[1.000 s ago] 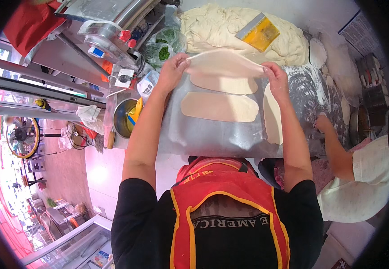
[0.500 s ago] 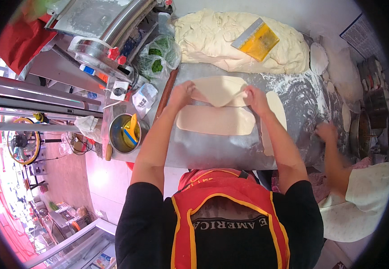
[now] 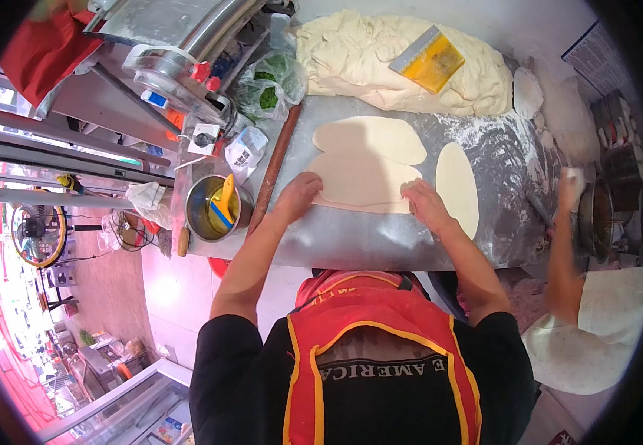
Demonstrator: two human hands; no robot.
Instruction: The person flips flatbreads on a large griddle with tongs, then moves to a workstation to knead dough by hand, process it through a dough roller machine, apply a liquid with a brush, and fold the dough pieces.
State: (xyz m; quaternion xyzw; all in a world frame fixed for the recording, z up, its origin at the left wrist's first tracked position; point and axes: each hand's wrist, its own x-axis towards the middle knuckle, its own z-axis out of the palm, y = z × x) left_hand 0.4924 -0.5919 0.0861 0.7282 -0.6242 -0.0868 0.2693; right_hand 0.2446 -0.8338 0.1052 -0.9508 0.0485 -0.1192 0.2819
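My left hand [image 3: 299, 196] pinches the left corner of a flat oval dough sheet [image 3: 366, 182] on the metal worktop. At the sheet's right corner, my right hand [image 3: 427, 205] grips the near edge with bent fingers. The near edge looks slightly lifted between them. Just beyond lies a second dough sheet [image 3: 372, 133], touching or overlapped by the first. A third oval dough sheet [image 3: 456, 190] rests apart, to the right of my right hand. A long brown rolling pin [image 3: 281, 152] lies slantwise by my left hand.
A big dough mass [image 3: 344, 59] carries a yellow scraper [image 3: 433, 63] at the back. A metal pot [image 3: 201, 231] holding a yellow-and-blue tool stands left, near bagged greens [image 3: 268, 87]. Right, a co-worker's hand [image 3: 570, 189] holds something whitish beside a metal bowl [image 3: 599, 222].
Both hands have come nearer, from the far dough sheet to the near one. The far sheet now lies flat. The co-worker's hand has moved farther from that person's body.
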